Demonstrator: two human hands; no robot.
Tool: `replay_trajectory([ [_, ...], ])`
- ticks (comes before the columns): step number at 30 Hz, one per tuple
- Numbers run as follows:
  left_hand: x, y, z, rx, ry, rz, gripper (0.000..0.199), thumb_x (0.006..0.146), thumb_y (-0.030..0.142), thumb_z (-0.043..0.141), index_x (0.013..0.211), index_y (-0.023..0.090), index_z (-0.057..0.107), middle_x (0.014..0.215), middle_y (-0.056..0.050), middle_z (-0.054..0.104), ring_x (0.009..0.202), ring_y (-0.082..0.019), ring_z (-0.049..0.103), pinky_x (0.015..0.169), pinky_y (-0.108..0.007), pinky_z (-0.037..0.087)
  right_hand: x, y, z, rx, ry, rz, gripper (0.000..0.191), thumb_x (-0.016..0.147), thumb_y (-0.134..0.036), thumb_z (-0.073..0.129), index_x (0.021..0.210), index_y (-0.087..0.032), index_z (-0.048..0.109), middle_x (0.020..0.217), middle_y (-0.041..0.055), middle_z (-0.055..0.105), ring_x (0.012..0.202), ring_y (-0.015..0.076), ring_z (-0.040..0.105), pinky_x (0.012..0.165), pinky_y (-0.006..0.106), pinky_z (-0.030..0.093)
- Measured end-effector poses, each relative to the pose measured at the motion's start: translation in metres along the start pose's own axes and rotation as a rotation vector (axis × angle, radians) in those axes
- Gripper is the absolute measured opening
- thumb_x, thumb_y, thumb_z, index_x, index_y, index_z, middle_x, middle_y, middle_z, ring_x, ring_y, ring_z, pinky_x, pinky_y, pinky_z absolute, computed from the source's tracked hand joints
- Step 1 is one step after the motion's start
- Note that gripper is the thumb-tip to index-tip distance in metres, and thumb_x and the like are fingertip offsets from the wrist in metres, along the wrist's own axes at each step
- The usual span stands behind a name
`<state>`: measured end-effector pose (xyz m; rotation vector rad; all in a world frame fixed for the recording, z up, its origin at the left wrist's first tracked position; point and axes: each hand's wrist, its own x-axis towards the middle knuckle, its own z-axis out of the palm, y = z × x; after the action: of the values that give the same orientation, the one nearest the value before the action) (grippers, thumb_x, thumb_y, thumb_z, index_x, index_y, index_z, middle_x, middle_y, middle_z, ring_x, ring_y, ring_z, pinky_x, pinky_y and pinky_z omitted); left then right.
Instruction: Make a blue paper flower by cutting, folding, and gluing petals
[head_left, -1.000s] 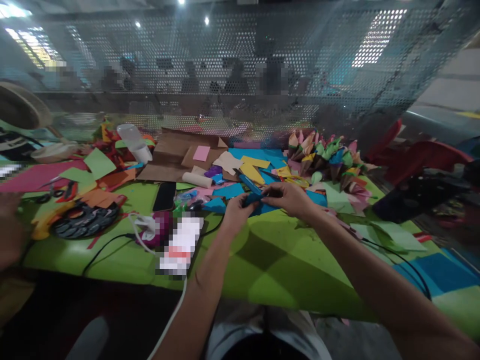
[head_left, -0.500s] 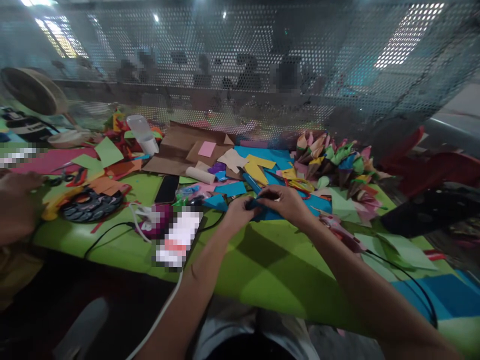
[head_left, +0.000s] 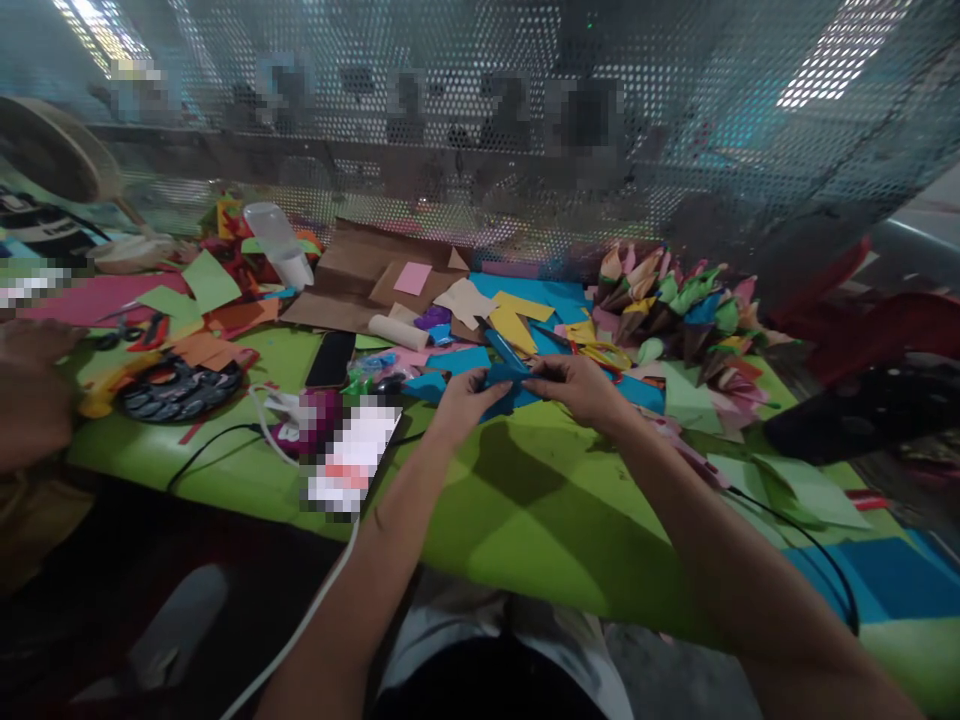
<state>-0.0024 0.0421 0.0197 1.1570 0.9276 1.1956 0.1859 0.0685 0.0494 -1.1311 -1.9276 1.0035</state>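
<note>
A small piece of dark blue paper (head_left: 504, 376) is stretched between my two hands above the green table. Its left edge is pinched by my left hand (head_left: 466, 402), thumb against fingers. My right hand (head_left: 574, 388) grips the right edge in the same way. Just behind the fingers, a long blue item (head_left: 504, 342) points up and to the left. Blue sheets lie under and around the hands, and yellow paper (head_left: 514, 325) is beyond them.
The green table (head_left: 525, 540) also bears a phone with a cable (head_left: 356, 460), a dark phone (head_left: 331, 358), a roll (head_left: 397, 331), brown paper (head_left: 345, 270), paper flowers (head_left: 675, 300) and a glue gun (head_left: 694, 455). Another person's hand (head_left: 34, 390) is at the left.
My hands have moved slightly apart, and more of the blue paper shows between them. The view has tilted down a little, so the back wall shows differently.
</note>
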Motion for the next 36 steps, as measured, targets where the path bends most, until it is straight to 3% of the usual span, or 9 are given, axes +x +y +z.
replay_trajectory([
  [4, 0.001, 0.002, -0.003, 0.152, 0.1, 0.094, 0.032, 0.076, 0.049, 0.076, 0.077, 0.019, 0.067, 0.064, 0.003, 0.056, 0.064, -0.012, 0.051, 0.06, -0.026, 0.041, 0.0, 0.003, -0.002, -0.009, 0.023, 0.001, 0.033, 0.07, -0.05, 0.072, 0.067, -0.018, 0.065, 0.059, -0.0029, 0.052, 0.06, 0.0134, 0.044, 0.058, 0.028, 0.033],
  [9, 0.002, 0.001, -0.007, 0.21, 0.15, 0.196, 0.027, 0.081, 0.047, 0.072, 0.075, 0.021, 0.066, 0.07, 0.002, 0.056, 0.071, -0.014, 0.051, 0.066, -0.027, 0.041, -0.001, 0.001, 0.0, -0.03, 0.022, -0.03, 0.032, 0.069, -0.049, 0.073, 0.067, -0.018, 0.066, 0.064, -0.0012, 0.057, 0.064, 0.0154, 0.048, 0.062, 0.029, 0.036],
  [16, 0.003, -0.002, -0.01, 0.123, 0.158, 0.088, 0.03, 0.076, 0.049, 0.074, 0.072, 0.021, 0.064, 0.065, 0.002, 0.054, 0.063, -0.013, 0.048, 0.06, -0.026, 0.04, -0.002, -0.001, 0.001, 0.054, 0.077, 0.01, 0.034, 0.067, -0.052, 0.075, 0.069, -0.019, 0.068, 0.067, 0.0003, 0.061, 0.068, 0.017, 0.052, 0.067, 0.031, 0.042],
  [22, 0.004, 0.0, -0.009, 0.188, 0.093, 0.117, 0.034, 0.066, 0.049, 0.081, 0.075, 0.019, 0.066, 0.072, 0.001, 0.061, 0.071, -0.014, 0.054, 0.065, -0.026, 0.043, -0.001, 0.004, 0.001, 0.062, 0.156, 0.016, 0.04, 0.065, -0.057, 0.078, 0.071, -0.018, 0.068, 0.066, 0.0002, 0.062, 0.066, 0.0169, 0.053, 0.065, 0.031, 0.041],
  [26, 0.003, -0.001, -0.007, 0.105, 0.185, 0.07, 0.032, 0.068, 0.046, 0.079, 0.075, 0.019, 0.065, 0.068, 0.002, 0.057, 0.065, -0.013, 0.051, 0.06, -0.025, 0.042, 0.001, 0.006, 0.009, 0.259, 0.243, 0.093, 0.051, 0.06, -0.063, 0.081, 0.082, -0.019, 0.065, 0.066, -0.0016, 0.06, 0.062, 0.0149, 0.052, 0.06, 0.029, 0.042],
  [31, 0.002, -0.002, -0.004, 0.003, 0.252, 0.061, 0.032, 0.066, 0.043, 0.081, 0.075, 0.02, 0.061, 0.066, 0.003, 0.057, 0.061, -0.012, 0.053, 0.061, -0.026, 0.046, 0.002, 0.008, 0.021, 0.333, 0.131, 0.158, 0.051, 0.058, -0.062, 0.083, 0.077, -0.019, 0.064, 0.071, 0.0021, 0.065, 0.068, 0.0177, 0.059, 0.064, 0.032, 0.048],
  [36, 0.0, 0.001, -0.004, 0.037, 0.192, 0.006, 0.034, 0.069, 0.048, 0.079, 0.074, 0.02, 0.06, 0.066, 0.003, 0.056, 0.062, -0.012, 0.056, 0.062, -0.027, 0.047, 0.003, 0.014, 0.023, 0.344, 0.142, 0.141, 0.047, 0.054, -0.059, 0.085, 0.073, -0.02, 0.067, 0.073, 0.0035, 0.068, 0.073, 0.0218, 0.062, 0.071, 0.037, 0.052],
])
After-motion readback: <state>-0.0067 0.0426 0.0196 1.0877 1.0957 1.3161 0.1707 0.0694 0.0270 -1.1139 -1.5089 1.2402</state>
